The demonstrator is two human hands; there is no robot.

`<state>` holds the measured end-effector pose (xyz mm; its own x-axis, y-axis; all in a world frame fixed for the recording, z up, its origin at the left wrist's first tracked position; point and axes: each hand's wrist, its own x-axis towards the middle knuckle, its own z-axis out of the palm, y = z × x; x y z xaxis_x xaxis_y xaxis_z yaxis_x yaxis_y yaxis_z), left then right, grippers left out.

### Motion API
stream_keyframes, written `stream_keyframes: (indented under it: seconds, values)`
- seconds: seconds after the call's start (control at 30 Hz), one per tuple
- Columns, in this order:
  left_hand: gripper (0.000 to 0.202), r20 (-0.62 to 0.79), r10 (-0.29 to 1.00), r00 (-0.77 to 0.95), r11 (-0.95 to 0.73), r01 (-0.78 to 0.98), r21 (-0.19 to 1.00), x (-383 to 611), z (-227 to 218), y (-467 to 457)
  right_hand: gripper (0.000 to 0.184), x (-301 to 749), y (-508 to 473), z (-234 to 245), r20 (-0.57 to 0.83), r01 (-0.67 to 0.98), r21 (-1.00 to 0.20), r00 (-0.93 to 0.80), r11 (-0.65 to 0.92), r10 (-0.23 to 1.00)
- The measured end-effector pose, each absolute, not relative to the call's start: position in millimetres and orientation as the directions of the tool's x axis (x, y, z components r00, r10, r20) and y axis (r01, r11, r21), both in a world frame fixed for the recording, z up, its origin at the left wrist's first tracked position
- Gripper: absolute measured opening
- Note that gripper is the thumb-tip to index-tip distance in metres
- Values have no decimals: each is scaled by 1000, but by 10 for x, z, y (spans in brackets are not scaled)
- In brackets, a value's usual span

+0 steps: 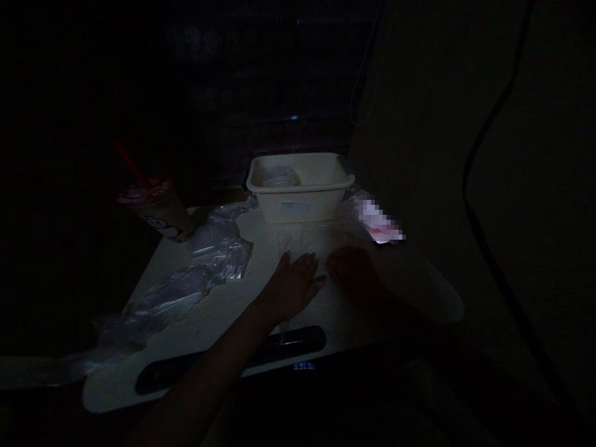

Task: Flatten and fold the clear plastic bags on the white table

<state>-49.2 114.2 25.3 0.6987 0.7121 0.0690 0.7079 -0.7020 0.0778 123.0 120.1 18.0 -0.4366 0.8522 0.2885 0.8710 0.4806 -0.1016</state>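
Observation:
The room is very dark. My left hand (298, 287) lies on the white table (261, 298), palm down with fingers stretched out and thumb apart, over what looks like a thin clear plastic sheet (285, 241). Close beside it on the right, my right hand (352, 272) is in deep shadow. Its fingers seem bent toward the tabletop, but whether they hold anything is too dark to see. Just beyond both hands stands a cream plastic basin (302, 208) with a clear, crinkled packet (279, 176) inside.
Crumpled clear plastic bags (218, 248) stretch along the table's left side. A drink cup (161, 214) with a red straw stands at the back left. Near the right edge lies a bright, pixelated object (379, 222). A dark slot runs along the front, and a cable (484, 230) hangs at right.

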Motion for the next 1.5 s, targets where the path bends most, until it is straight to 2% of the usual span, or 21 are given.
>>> stream_keyframes:
  seconds: [0.17,0.4,0.63,0.8,0.97,1.13,1.5]
  values:
    - [49,85,709,700,-705,704,84,-504,230,1147,27,1425,1385,190,339,921,-146,-295,360,893]
    - [49,82,713,696,-701,706,99,-500,221,1157,40,1443,1452,133,301,897,-87,-391,434,870]
    - [47,77,709,701,-705,699,122,-505,223,1148,35,1443,1348,116,349,898,-102,-370,427,861]
    - [46,45,685,727,-725,675,134,-520,233,1096,43,1387,1310,103,347,887,-61,-411,458,843]
    - [47,30,692,721,-717,683,137,-555,233,1050,33,1423,1321,150,324,894,-93,-389,439,862]
    - [47,36,690,722,-720,681,137,-523,246,1066,31,1447,1434,128,251,858,-111,-464,502,849]
    - [49,44,668,743,-740,658,135,-373,275,1187,35,1653,1803,-130,355,680,-221,-611,699,707]
